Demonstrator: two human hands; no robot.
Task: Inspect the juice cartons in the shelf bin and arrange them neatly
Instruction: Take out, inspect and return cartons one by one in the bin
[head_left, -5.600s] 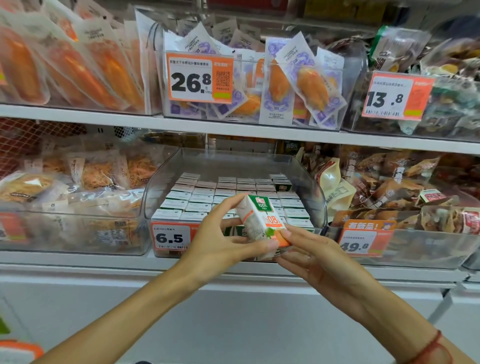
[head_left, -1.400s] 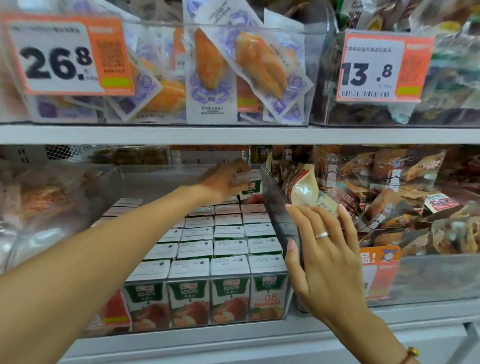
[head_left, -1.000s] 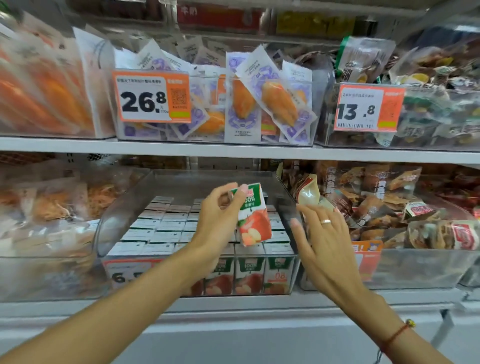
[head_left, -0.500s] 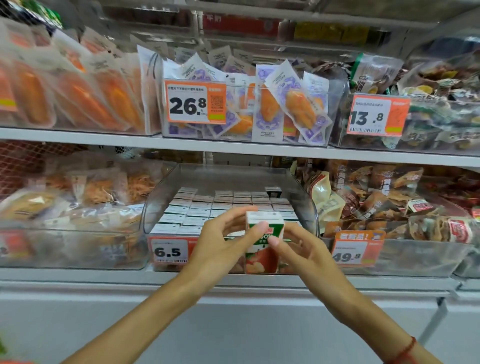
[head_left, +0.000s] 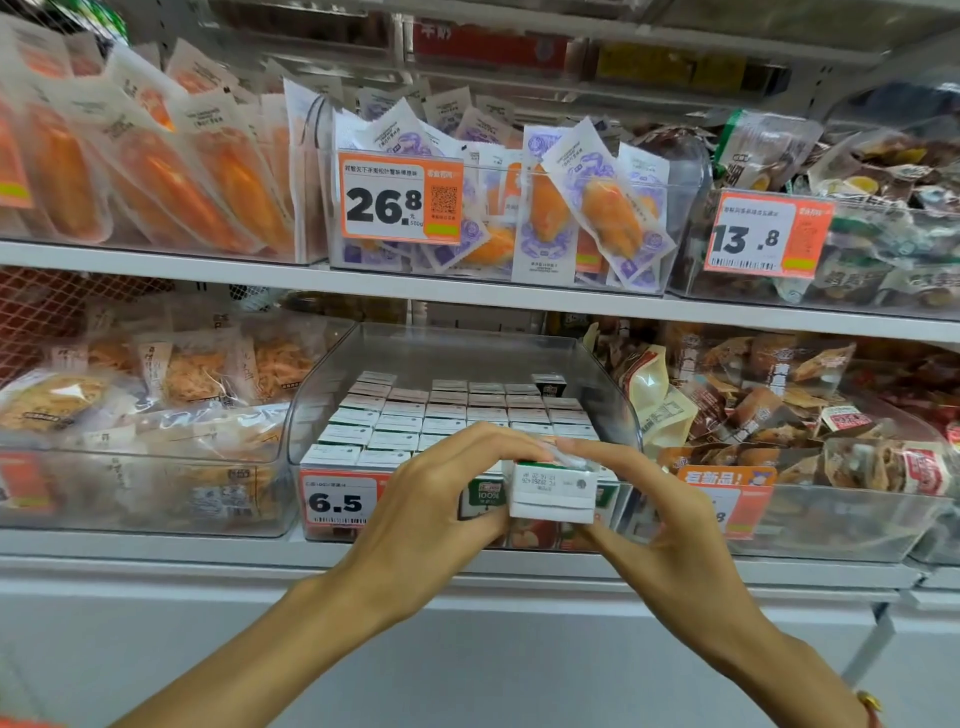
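Head view: both forearms reach up from the bottom of the frame and meet in front of the clear shelf bin (head_left: 332, 384). The left hand (head_left: 431, 499) and the right hand (head_left: 660, 514) share one juice carton (head_left: 553, 491), each pinching it between thumb and curled fingers, left on the left side, right on the right side. The left thumb sits under the carton's lower left corner, and the index fingers of both hands arch over its upper edge and nearly meet. The carton is tipped so that its white top panel with printed date code faces the camera. It is held just in front of the bin's front wall, level with the front row.

Inside the bin, the other cartons (head_left: 447, 410) stand upright in tidy rows, tops showing. A price tag reading 6.5 (head_left: 340, 501) is fixed to the bin's front, beside the left hand. A red cord with a gold bead (head_left: 870, 704) circles the right wrist.
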